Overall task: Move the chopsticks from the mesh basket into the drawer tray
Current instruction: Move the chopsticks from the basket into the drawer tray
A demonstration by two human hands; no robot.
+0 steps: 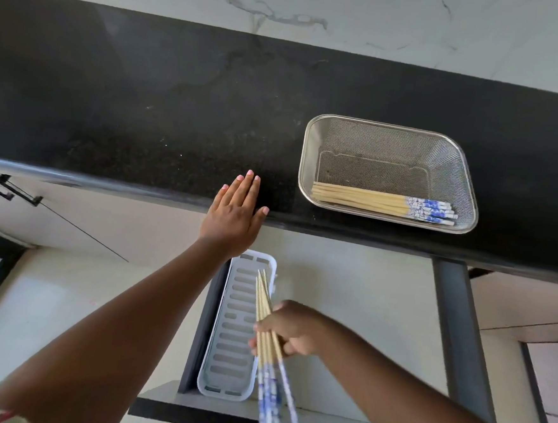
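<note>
Chopsticks in hand above the drawer tray.
Right hand [290,332] closes its fingers around a bundle of chopsticks [267,339], bamboo with blue-white ends toward the viewer, tips pointing away over the slotted white tray [228,356]. Left hand [236,213], fingers together, lies flat on the black counter [146,103]. More chopsticks [382,203] lie crosswise in the mesh basket [309,140].

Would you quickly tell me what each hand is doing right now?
Left hand: open, flat on the black countertop edge, holding nothing.
Right hand: closed around a bundle of chopsticks over the drawer tray.
</note>
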